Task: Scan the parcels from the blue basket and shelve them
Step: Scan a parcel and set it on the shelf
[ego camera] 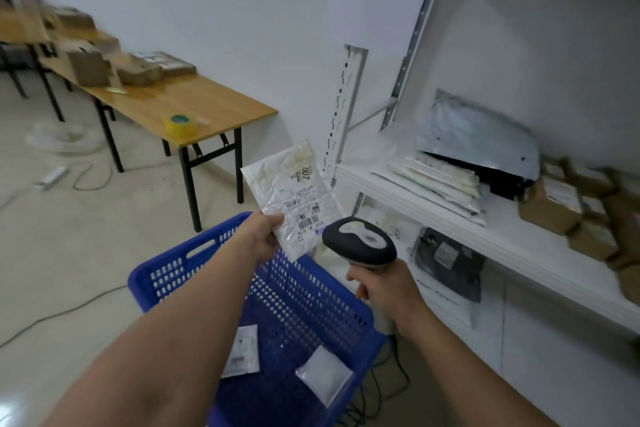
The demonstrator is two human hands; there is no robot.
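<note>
My left hand pinches the lower edge of a white plastic parcel with a printed barcode label, held up over the blue basket. My right hand grips the handle of a dark handheld scanner, whose head sits just right of the parcel's barcode. Two small white parcels lie on the basket's perforated floor. The white shelf stands to the right.
On the shelf lie flat white mailers, a grey bag and brown boxes; dark bags sit on the level below. A wooden folding table at the left carries cardboard boxes and a yellow tape roll. Cables run across the floor.
</note>
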